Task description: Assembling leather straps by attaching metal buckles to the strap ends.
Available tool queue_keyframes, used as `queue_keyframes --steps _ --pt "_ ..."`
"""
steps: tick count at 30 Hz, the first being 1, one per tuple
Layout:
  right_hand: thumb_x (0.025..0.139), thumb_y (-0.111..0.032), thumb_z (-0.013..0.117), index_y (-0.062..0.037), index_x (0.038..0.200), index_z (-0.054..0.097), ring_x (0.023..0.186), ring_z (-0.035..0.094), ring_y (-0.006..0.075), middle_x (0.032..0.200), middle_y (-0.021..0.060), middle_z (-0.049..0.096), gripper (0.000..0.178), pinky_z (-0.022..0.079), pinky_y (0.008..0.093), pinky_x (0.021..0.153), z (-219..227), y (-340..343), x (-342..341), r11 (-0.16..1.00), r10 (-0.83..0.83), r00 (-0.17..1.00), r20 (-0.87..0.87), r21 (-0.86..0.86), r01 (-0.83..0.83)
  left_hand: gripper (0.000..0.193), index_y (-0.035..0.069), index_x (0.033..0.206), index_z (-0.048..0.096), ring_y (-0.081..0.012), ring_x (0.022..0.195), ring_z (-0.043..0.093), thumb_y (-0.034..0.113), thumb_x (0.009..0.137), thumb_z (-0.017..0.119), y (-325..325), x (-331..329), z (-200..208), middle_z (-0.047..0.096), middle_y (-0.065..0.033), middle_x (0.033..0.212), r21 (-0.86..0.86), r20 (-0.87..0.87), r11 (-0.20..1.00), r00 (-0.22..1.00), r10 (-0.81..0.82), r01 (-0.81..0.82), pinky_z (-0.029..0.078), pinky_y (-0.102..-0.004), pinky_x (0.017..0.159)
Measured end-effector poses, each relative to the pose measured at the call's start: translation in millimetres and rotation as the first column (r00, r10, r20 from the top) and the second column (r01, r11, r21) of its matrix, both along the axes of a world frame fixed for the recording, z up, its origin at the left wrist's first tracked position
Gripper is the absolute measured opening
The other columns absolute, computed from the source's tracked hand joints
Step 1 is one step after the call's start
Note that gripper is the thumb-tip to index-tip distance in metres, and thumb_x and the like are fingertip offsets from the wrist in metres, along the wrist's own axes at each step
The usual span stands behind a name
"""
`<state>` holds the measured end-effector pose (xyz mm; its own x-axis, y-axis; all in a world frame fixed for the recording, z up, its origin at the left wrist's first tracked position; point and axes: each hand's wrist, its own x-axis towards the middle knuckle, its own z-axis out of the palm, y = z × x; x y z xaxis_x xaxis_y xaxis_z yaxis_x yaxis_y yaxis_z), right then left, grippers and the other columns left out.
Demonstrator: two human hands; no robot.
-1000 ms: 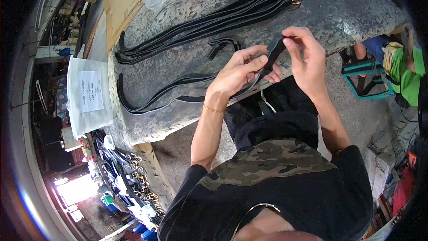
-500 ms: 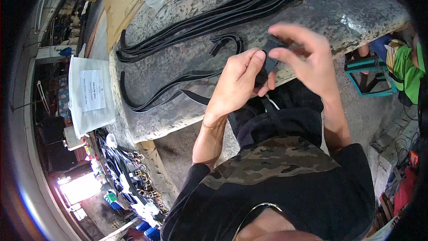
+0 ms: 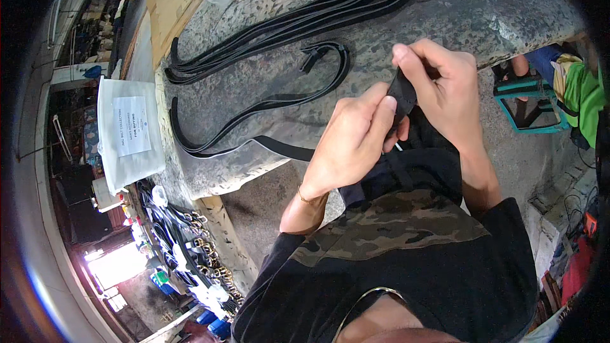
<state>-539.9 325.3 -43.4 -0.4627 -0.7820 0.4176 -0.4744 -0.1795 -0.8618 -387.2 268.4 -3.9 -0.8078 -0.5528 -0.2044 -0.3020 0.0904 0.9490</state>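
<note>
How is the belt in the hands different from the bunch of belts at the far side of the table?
The held belt is single and pinched between both hands; the bundle of belts is many and untouched. The held belt curves across the table; the bundle lies straight, with brass buckles showing. Both are black straps.

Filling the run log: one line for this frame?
left hand: pinching black leather belt strap | right hand: gripping same strap end | bundle of black belts lying on mottled grey stone table
</note>
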Motion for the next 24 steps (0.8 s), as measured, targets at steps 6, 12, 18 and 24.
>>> queue_keyframes --steps 6,12,18,24 --pt "0.097 -0.019 0.055 0.0011 0.096 0.067 0.064 0.057 0.0059 0.083 0.003 0.066 0.023 0.046 0.0215 0.054 5 9 1 0.986 0.162 0.758 0.632 -0.068 -0.154 0.025 -0.002 0.088 0.054 -0.0122 0.052 0.054 0.012 0.102 0.038 2 2 2 0.06 -0.0061 0.066 0.057 -0.026 0.996 0.997 0.066 -0.064 0.044 -0.0281 0.052" --pt "0.083 0.009 0.062 0.0037 0.105 0.066 0.071 0.064 0.0098 0.085 0.0061 0.068 0.022 0.052 0.0223 0.065 9 23 12 0.993 0.099 0.948 0.304 -0.089 -0.075 0.025 -0.002 0.088 0.053 -0.0112 0.052 0.053 0.013 0.103 0.038 7 6 2 0.061 -0.0065 0.066 0.049 -0.07 0.995 0.994 0.087 -0.083 0.043 -0.0277 0.052" --pt "0.092 0.001 0.055 0.0041 0.105 0.065 0.068 0.063 0.0086 0.083 0.0065 0.067 0.017 0.051 0.0216 0.062 12 23 6 0.998 0.067 0.923 0.378 -0.032 -0.06 0.025 -0.002 0.089 0.053 -0.0109 0.053 0.053 0.013 0.103 0.039 9 10 6 0.06 -0.0068 0.066 0.044 -0.064 0.995 0.994 0.088 -0.085 0.043 -0.0276 0.052" --pt "0.093 0.0 0.053 0.0051 0.112 0.061 0.072 0.062 0.009 0.095 0.0088 0.064 0.021 0.05 0.0216 0.063 8 30 13 0.965 0.257 0.794 0.55 -0.197 -0.176 0.024 -0.001 0.091 0.055 -0.0103 0.052 0.052 0.011 0.103 0.038 10 12 10 0.06 -0.0063 0.066 0.012 -0.078 0.993 0.99 0.114 -0.113 0.043 -0.0271 0.051"
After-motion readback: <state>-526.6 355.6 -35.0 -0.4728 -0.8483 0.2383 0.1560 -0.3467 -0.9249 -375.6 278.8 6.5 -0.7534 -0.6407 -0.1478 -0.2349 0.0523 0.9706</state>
